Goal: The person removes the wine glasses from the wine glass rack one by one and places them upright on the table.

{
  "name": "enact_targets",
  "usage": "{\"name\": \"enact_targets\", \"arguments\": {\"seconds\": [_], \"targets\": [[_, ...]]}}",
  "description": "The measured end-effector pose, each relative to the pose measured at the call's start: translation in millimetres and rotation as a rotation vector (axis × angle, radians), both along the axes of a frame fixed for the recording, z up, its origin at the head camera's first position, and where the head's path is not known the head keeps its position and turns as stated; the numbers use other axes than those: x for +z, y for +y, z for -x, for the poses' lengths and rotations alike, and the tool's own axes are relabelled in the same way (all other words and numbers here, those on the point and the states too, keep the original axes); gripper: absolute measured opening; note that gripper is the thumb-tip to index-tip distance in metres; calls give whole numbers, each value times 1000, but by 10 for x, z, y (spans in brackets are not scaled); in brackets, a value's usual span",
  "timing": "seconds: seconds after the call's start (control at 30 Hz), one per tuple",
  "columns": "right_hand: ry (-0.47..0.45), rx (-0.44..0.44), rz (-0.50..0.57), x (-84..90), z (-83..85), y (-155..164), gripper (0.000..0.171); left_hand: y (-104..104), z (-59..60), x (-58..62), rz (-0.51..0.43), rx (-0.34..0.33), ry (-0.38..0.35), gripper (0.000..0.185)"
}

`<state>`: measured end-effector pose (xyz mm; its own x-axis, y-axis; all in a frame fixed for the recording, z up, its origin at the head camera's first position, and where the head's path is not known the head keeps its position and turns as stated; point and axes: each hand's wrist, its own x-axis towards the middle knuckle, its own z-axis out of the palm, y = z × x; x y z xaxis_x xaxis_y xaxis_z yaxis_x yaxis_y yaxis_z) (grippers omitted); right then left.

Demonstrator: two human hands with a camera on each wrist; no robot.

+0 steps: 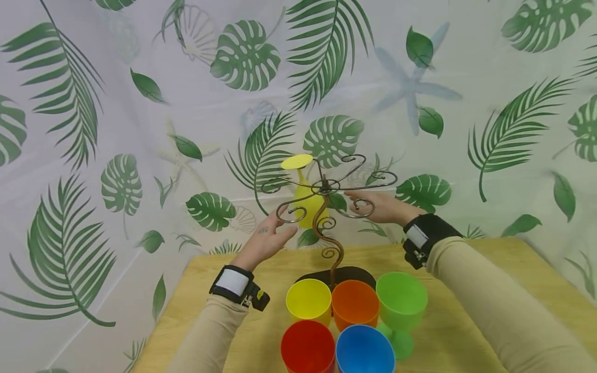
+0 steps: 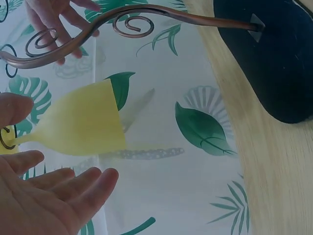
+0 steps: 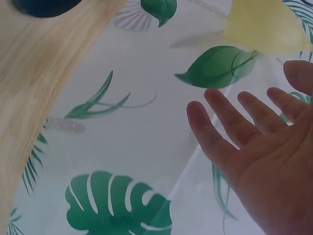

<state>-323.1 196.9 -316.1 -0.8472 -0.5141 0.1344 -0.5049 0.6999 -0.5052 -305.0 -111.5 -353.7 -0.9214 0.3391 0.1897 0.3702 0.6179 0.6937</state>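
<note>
Five goblets, yellow (image 1: 308, 299), orange (image 1: 355, 303), green (image 1: 401, 300), red (image 1: 308, 346) and blue (image 1: 365, 349), are clustered on the wooden surface (image 1: 466, 331); a leaf-printed cloth (image 1: 140, 103) is hung behind.

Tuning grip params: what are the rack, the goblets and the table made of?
Rack: looks like bent metal rod with a bronze-brown sheen; thin scrolls, dark flat base.
Goblets: likely plastic, matte and opaque in bright solid colours; the hanging yellow goblet looks faintly translucent.
Table: pale wood or wood-grain laminate; can't tell which.
</note>
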Motion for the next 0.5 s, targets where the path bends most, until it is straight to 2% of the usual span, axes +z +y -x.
{"name": "enact_targets", "arguments": {"seconds": [0.1, 0.2, 0.27, 0.33, 0.47, 0.5], "targets": [[-13, 48, 60, -8, 6, -47, 56, 122, 102, -4, -18, 13, -58, 70], [-117, 91, 152, -64, 110, -134, 62, 202, 163, 10, -52, 24, -92, 69], [-192, 113, 218, -188, 321, -198, 66, 230, 185, 26, -72, 32, -86, 69], [-197, 150, 266, -324, 576, -281, 71, 215, 195, 53, -93, 40, -75, 70], [-136, 216, 351, -590, 934, -328, 66, 230, 228, 53, -107, 20, -43, 72], [-100, 210, 346, -660, 1009, -324, 65, 239, 238, 43, -119, 12, -49, 72]]}}
